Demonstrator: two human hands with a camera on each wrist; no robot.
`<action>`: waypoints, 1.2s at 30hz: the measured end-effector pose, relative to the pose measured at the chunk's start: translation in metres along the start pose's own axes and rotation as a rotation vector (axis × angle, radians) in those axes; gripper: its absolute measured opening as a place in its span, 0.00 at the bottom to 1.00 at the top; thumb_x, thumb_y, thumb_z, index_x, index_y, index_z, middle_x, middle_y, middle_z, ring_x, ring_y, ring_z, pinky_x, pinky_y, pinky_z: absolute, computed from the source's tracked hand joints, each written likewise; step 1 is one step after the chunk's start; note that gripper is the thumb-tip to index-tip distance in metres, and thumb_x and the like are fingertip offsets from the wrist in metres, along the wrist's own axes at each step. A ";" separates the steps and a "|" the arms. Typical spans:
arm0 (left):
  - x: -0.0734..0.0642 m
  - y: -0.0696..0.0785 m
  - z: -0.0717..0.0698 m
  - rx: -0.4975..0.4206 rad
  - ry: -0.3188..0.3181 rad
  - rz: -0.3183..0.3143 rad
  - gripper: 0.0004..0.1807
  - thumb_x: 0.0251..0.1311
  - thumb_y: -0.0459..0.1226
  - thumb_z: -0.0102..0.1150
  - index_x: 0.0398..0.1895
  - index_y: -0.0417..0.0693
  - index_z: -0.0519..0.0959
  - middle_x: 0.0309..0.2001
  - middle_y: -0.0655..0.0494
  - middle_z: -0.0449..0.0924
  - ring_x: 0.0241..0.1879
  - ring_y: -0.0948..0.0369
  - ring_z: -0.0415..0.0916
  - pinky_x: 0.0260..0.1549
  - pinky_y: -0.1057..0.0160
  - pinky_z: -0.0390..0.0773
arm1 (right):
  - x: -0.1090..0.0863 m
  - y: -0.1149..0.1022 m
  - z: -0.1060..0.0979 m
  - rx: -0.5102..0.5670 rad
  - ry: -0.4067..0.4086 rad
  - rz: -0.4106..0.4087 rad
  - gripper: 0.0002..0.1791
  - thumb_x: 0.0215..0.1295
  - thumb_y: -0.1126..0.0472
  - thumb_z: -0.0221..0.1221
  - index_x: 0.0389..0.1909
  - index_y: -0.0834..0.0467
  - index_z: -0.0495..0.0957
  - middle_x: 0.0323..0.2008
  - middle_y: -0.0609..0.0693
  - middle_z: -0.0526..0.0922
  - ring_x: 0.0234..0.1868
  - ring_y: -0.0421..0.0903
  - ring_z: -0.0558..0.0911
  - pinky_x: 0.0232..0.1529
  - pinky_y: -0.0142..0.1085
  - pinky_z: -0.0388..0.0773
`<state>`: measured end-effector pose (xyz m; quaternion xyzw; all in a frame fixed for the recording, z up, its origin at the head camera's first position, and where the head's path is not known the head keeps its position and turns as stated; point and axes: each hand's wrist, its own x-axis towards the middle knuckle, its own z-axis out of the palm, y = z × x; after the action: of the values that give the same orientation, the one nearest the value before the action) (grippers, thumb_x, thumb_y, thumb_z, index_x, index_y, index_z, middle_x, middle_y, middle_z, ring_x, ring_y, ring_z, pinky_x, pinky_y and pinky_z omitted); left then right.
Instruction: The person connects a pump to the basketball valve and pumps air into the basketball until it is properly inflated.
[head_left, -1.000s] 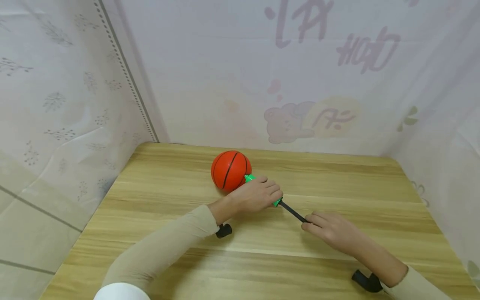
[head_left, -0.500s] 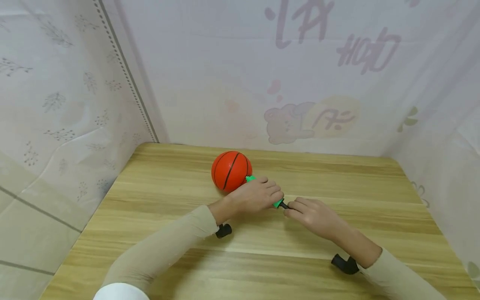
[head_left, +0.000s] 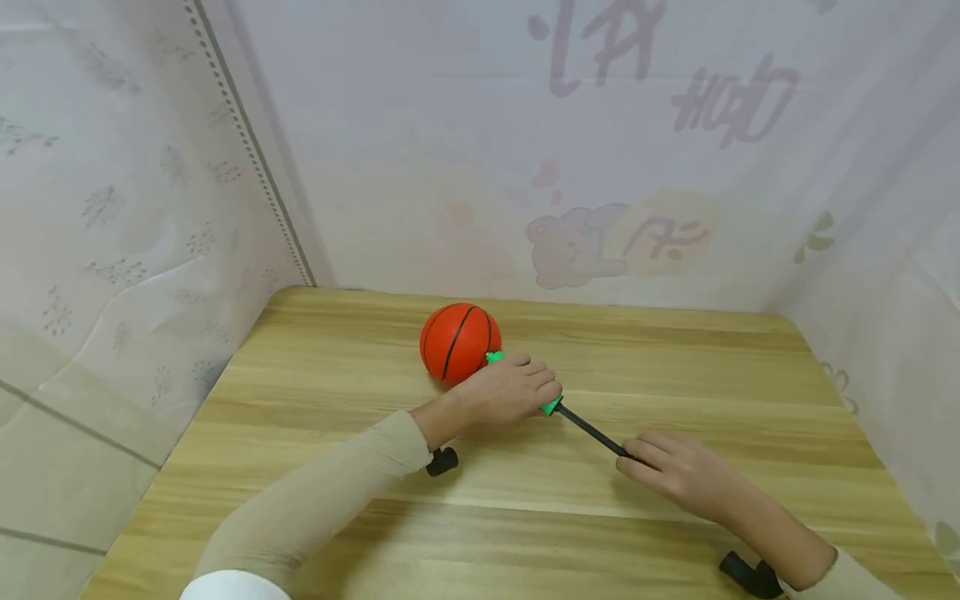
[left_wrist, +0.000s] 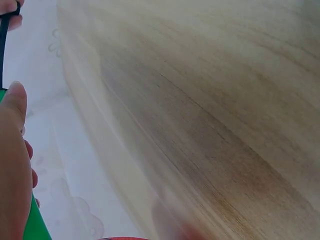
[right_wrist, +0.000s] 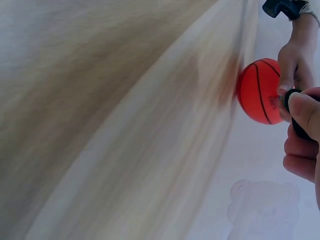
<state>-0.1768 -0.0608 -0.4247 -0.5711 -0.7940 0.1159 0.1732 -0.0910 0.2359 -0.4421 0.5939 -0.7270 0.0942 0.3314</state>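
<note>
Stroke: Since a length of black rod (head_left: 591,429) shows outside the pump (head_left: 551,406), I log this as the pull-out end of a pumping cycle; inflating the red ball (head_left: 459,343) looks like the step in hand, my judgement.
Next push: calls for the right hand (head_left: 682,471) to drive the rod straight in along its line while the left hand (head_left: 506,392) braces; a skewed push could roll the ball or slip the tip.
Ball: on the wooden table (head_left: 525,521), towards the far edge, just beyond the left wrist.
Green tip: at the ball's right side; whether it is seated I can't tell from here.
Left fingers: curled together over the green barrel, covering most of it; my left wrist view gives the thumb on one side, fingertips round the other.
Right fingers: thumb and curled fingers clamp the dark handle (right_wrist: 288,96) at the rod's outer end, clear in my right wrist view.
Left arm: reaches in from lower left, passing on the near side of the ball, back of hand up.
Right arm: comes from lower right, pointing up towards the barrel, back of hand up, hands well apart.
Rod line: slants from the barrel down to the right in my head view, looks straight.
</note>
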 end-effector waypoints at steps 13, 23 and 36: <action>0.003 0.004 -0.003 0.005 -0.035 -0.012 0.11 0.77 0.49 0.49 0.46 0.53 0.72 0.42 0.63 0.76 0.43 0.64 0.70 0.42 0.68 0.64 | 0.008 0.004 0.005 -0.006 -0.081 0.008 0.21 0.83 0.65 0.39 0.38 0.59 0.82 0.35 0.49 0.82 0.31 0.42 0.78 0.28 0.29 0.77; 0.009 0.011 -0.002 0.038 -0.052 0.014 0.08 0.78 0.45 0.47 0.46 0.53 0.73 0.43 0.63 0.76 0.44 0.64 0.70 0.42 0.69 0.65 | 0.035 0.019 0.030 -0.048 -0.122 -0.022 0.23 0.84 0.65 0.36 0.38 0.59 0.81 0.35 0.49 0.82 0.31 0.40 0.78 0.30 0.27 0.76; 0.006 0.003 -0.003 -0.002 -0.050 -0.020 0.12 0.76 0.51 0.50 0.48 0.54 0.74 0.46 0.64 0.78 0.47 0.64 0.72 0.46 0.69 0.67 | 0.026 0.018 0.020 -0.037 -0.088 -0.027 0.21 0.83 0.65 0.39 0.38 0.59 0.81 0.35 0.50 0.83 0.32 0.42 0.80 0.31 0.30 0.79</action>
<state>-0.1748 -0.0546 -0.4226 -0.5605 -0.8037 0.1274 0.1540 -0.1171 0.2097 -0.4370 0.6010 -0.7345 0.0502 0.3112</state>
